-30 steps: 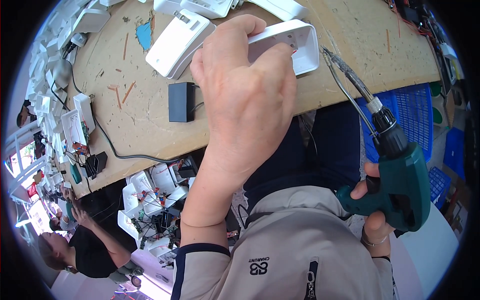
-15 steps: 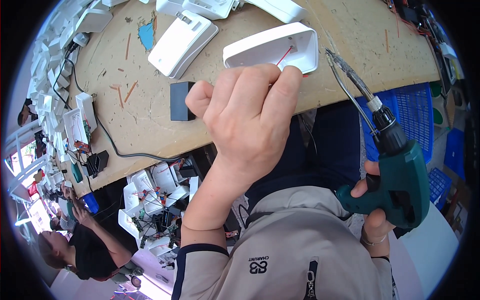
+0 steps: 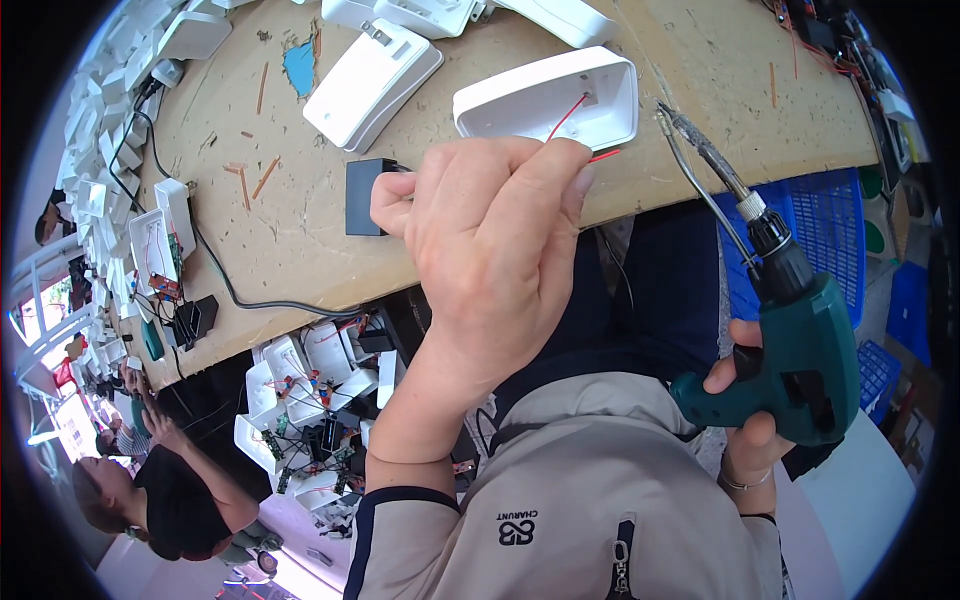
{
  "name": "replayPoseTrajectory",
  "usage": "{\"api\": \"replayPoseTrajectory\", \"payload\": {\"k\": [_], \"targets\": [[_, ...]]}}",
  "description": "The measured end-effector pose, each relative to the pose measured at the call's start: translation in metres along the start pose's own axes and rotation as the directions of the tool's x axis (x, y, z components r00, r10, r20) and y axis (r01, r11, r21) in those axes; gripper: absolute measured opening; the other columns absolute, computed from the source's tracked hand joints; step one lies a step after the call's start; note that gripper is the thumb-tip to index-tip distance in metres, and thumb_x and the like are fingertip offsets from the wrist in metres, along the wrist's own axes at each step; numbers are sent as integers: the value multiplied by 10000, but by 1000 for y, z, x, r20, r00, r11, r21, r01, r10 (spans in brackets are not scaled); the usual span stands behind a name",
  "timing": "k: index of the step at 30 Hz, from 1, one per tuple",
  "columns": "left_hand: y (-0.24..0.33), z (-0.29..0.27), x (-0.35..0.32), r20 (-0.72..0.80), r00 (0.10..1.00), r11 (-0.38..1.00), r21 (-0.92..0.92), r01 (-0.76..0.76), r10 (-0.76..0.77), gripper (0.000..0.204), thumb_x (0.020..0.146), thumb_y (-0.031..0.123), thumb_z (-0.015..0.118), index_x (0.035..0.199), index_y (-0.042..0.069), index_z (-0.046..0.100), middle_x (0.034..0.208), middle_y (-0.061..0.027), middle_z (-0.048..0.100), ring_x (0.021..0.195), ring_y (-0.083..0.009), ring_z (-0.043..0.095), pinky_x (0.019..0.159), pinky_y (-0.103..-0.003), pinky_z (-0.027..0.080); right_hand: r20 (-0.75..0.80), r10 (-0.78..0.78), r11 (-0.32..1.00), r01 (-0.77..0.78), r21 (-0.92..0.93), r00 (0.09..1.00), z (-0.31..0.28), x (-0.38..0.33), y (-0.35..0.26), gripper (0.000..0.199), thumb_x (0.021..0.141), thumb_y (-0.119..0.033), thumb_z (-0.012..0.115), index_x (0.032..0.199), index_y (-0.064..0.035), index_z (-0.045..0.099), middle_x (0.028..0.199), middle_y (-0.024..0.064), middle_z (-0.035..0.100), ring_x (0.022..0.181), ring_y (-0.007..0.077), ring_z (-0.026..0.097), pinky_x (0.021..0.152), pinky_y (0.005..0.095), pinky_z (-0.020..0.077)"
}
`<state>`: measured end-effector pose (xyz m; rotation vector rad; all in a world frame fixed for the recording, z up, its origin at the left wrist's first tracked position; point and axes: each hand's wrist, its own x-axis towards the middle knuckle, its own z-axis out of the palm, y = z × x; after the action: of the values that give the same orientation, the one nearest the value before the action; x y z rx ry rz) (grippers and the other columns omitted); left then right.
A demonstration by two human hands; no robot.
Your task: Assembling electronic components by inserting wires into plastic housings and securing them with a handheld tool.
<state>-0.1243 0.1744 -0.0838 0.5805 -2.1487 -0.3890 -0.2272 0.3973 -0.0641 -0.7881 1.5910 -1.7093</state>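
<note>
1. Red wire (image 3: 567,118) runs from inside an open white housing (image 3: 618,112) down to the left hand (image 3: 490,230), whose fingers curl in and pinch it; a short red length shows past the fingertips.
2. The right hand (image 3: 750,440) grasps a green soldering gun (image 3: 822,330), a finger beside its black trigger, the tip pointing up toward the bench, to the right of the housing.
3. That housing lies near the front edge of the worn tan workbench (image 3: 300,220), just beyond the left hand, its hollow side facing the person.
4. A black box (image 3: 365,200) sits just left of the left hand, partly covered by it.
5. Farther back, a white plug-in unit (image 3: 370,90) lies with its prongs upward.
6. Below the bench at left, white shells (image 3: 265,395) hold wires and circuit boards; a blue basket (image 3: 830,240) stands at right.
7. Along the far left, white housings (image 3: 100,150) are heaped, and a co-worker in black (image 3: 180,500) sits beyond.
</note>
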Motion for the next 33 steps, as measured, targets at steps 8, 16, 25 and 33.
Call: {"api": "replayPoseTrajectory", "payload": {"k": [8, 16, 25, 33], "targets": [[0, 3, 0, -54, 998, 998, -66, 19, -22, 135, 653, 86, 662, 766, 125, 600, 679, 27, 524, 605, -132, 442, 632, -312, 194, -94, 53, 995, -45, 89, 994, 11, 3, -4, 787, 658, -371, 687, 1204, 69, 329, 1076, 258, 498, 734, 206, 607, 619, 266, 522], [2, 8, 4, -123, 981, 980, -153, 128, -147, 144, 604, 46, 663, 703, 125, 595, 662, 49, 515, 607, -123, 435, 637, -314, 193, -53, 89, 981, -78, 178, 995, 11, 5, -7, 800, 602, -346, 730, 1186, 72, 376, 1100, 186, 530, 820, 164, 606, 716, 243, 504], [4, 16, 20, -150, 988, 961, 268, 71, -31, 67, 591, 113, 659, 652, 107, 630, 834, 1, 531, 780, -137, 460, 752, -314, 228, -129, 132, 989, -140, -56, 983, 17, 6, -7, 746, 564, -458, 713, 1115, -3, 497, 1029, 107, 562, 710, 133, 578, 629, 233, 474], [-2, 26, 25, -55, 998, 954, 295, 46, -31, 25, 609, 97, 627, 630, 83, 623, 841, -20, 532, 806, -162, 480, 757, -343, 247, 18, 79, 958, -71, -277, 997, 10, 9, 0, 812, 615, -469, 674, 1180, 39, 390, 1080, 173, 536, 714, 130, 583, 616, 210, 469]]}}
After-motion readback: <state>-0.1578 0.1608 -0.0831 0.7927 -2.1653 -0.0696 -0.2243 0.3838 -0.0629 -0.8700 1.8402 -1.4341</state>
